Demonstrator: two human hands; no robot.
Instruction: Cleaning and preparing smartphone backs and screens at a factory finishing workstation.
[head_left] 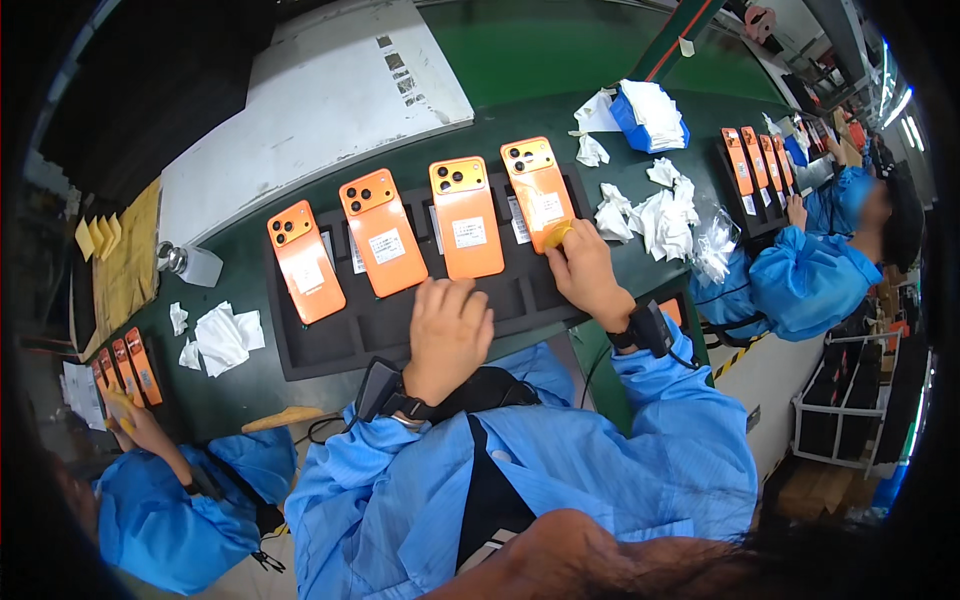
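Several orange phones lie back-up in a slanted row in a black tray [375, 335], each with a white label and camera bump. My right hand [590, 272] grips the lower end of the rightmost phone [535, 185], its thumb by the lower edge and yellow-covered fingertips on the back. Loosely bent and holding nothing I can see, my left hand [448, 335] rests at the tray's near side, below the third phone [466, 215]. Left of that lie the second phone [382, 232] and the leftmost phone [305, 262].
Crumpled white wipes [665, 215] lie right of the tray, below a blue box [648, 115] of wipes. More wipes [225, 338] and a metal-topped bottle [190, 263] are at left. Co-workers in blue sleeves [810, 275] handle phones on both sides.
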